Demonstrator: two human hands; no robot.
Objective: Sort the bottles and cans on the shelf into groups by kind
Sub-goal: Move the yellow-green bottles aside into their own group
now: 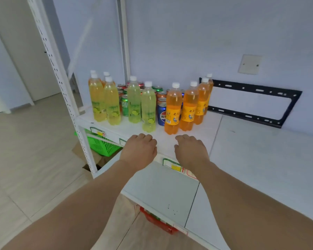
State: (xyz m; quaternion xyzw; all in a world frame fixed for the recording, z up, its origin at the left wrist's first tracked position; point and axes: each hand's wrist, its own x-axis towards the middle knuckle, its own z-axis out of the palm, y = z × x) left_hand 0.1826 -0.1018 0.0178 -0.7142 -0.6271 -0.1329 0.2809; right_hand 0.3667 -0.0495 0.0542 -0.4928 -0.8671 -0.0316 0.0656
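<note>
The white shelf (188, 127) holds yellow bottles (114, 103) on the left, orange bottles (173, 109) on the right, cans (161, 112) packed behind. Left hand (139, 150) and right hand (191, 152) hover loosely curled, holding nothing; reaching for cans risks toppling front bottles

Both hands hovered over the shelf's front edge, holding nothing.

The left hand (138, 150) and right hand (191, 151) were loosely curled above the white shelf (197, 134) — yellow bottles (114, 103) stood left, orange bottles (188, 107) right, with cans (161, 112) clustered between and behind them.
</note>
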